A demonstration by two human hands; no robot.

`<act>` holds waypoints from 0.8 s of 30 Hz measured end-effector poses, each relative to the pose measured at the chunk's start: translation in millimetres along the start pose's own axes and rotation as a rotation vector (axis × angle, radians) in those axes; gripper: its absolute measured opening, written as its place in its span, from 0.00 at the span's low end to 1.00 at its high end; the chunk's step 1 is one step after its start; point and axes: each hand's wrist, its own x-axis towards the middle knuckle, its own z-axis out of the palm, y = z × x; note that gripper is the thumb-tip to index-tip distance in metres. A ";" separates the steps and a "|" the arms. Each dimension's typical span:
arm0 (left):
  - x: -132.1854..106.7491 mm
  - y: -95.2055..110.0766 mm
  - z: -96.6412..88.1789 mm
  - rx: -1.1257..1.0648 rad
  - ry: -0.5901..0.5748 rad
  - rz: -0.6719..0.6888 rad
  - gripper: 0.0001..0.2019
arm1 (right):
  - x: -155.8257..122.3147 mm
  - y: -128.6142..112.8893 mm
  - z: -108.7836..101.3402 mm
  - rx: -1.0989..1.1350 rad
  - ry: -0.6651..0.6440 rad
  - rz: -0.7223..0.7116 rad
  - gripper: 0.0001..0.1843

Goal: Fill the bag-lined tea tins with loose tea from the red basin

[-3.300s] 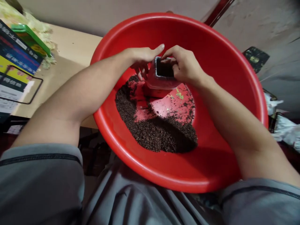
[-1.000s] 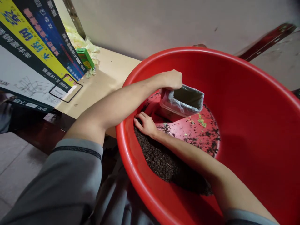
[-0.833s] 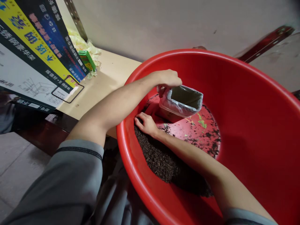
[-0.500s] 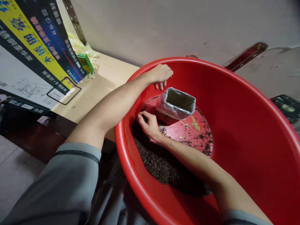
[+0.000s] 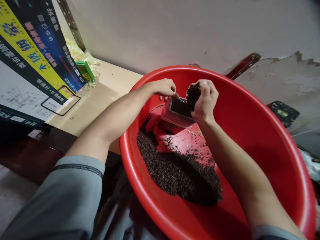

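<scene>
My right hand point(image 5: 207, 101) is closed around a handful of dark dry flakes point(image 5: 193, 95), which look like loose tea leaves. It holds them just above the right side of a small rectangular container point(image 5: 172, 125) lined with a clear plastic bag point(image 5: 167, 113). At the container's far left rim, my left hand point(image 5: 166, 88) pinches the bag's edge between thumb and finger. The container stands upright inside a big red tub point(image 5: 135, 181). On the tub's near left floor lies a heap of the same dark flakes point(image 5: 172, 173). My right hand hides part of the container's opening.
A pale wooden board point(image 5: 110, 78) runs behind and left of the tub, with a printed cardboard box point(image 5: 32, 66) and a small green packet point(image 5: 85, 70) on it. Behind the tub are a grey wall point(image 5: 160, 33) and a rusty metal bracket point(image 5: 243, 66).
My right hand has risen from the heap to the container's opening with a handful of dark flakes. My left hand has come down to the bag's edge.
</scene>
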 end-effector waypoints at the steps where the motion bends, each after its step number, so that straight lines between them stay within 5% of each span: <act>1: 1.0 -1.5 0.0 0.006 -0.008 0.003 0.20 | 1.5 8.7 -2.9 -0.013 0.012 0.007 0.22; 6: 6.2 -6.2 1.1 0.021 -0.028 -0.002 0.20 | -1.5 25.4 -10.1 -0.081 -0.028 -0.062 0.26; 16: 1.4 -1.0 1.2 0.040 -0.065 -0.014 0.23 | -9.3 -5.3 -2.4 0.006 0.037 0.016 0.21; 21: -1.1 1.3 1.0 0.027 -0.067 -0.028 0.23 | -6.3 -34.9 -14.3 -0.250 -0.218 -0.021 0.19; 24: 0.4 0.1 2.0 -0.008 -0.085 -0.017 0.24 | -9.5 -52.6 -18.9 -0.451 -0.281 -0.221 0.13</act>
